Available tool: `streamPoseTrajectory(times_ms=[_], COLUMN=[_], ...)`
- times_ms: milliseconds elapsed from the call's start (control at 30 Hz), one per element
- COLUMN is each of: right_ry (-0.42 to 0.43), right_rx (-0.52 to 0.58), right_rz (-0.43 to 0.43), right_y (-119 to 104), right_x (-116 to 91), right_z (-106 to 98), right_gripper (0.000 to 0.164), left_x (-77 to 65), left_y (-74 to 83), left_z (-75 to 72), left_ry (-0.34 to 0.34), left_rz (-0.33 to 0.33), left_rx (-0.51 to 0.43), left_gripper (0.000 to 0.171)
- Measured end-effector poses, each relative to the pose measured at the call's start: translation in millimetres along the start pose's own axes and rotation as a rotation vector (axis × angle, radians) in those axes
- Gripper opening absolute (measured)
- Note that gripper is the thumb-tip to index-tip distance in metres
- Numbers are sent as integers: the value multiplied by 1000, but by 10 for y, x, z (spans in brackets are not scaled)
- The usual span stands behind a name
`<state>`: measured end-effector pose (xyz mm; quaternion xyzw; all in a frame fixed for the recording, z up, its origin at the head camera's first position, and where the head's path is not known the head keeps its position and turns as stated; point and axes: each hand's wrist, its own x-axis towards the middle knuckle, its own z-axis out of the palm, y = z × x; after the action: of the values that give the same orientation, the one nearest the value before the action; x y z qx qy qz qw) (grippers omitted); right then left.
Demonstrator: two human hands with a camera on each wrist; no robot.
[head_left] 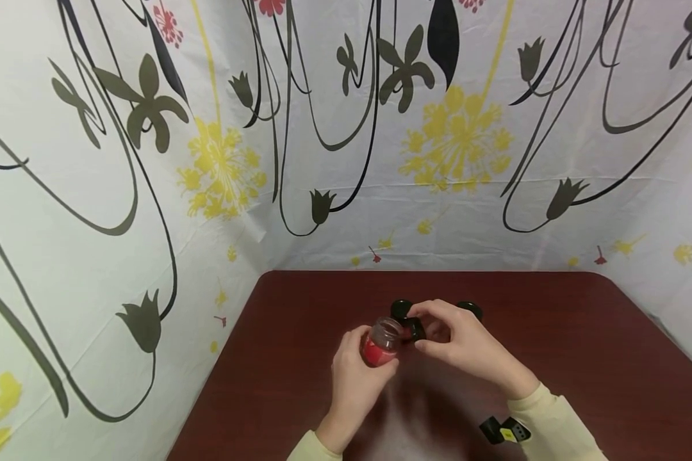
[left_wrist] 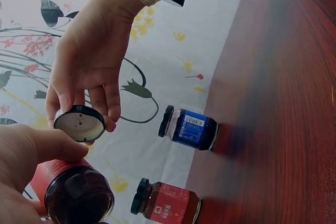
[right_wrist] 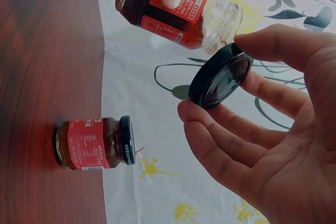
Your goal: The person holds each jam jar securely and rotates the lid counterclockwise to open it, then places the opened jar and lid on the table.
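Note:
My left hand (head_left: 354,374) grips a glass jar (head_left: 380,346) with a red label, its mouth uncovered and tilted toward the right hand. Dark red-brown contents fill the jar's lower part in the right wrist view, and the glass near the mouth is clear. Right beside that mouth, my right hand (head_left: 461,339) pinches a black lid (right_wrist: 220,76) by its edge between thumb and fingers. The lid's whitish inner side (left_wrist: 79,125) shows in the left wrist view.
Two capped jars stand on the dark red table (head_left: 300,307) behind the hands: one with a blue label (left_wrist: 191,129), one with a red label (right_wrist: 89,144). A patterned cloth (head_left: 346,160) hangs behind and at the sides. A small black device (head_left: 504,430) sits at my right sleeve.

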<state>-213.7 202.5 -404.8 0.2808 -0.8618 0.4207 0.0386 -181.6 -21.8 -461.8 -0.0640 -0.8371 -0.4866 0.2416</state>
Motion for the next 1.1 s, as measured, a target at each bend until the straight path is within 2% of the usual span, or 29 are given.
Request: streamPoseTrajectory(times_ms=[300,767,1100], right_ry=[18,28,57], right_rx=[-16,-26,-51], right_rz=[7,26,-18], right_y=[26,147,257], right_x=[6,-37,-71], right_z=[-1,-13,-45], right_gripper=[48,47,50], left_x=[38,68,138], left_y=[-66,-187,-264], left_z=[-11,-48,-104], left_ry=[5,-21,-29], left_rz=[-3,-35,-38], left_rx=[-2,-29,-35], left_gripper=[57,57,55])
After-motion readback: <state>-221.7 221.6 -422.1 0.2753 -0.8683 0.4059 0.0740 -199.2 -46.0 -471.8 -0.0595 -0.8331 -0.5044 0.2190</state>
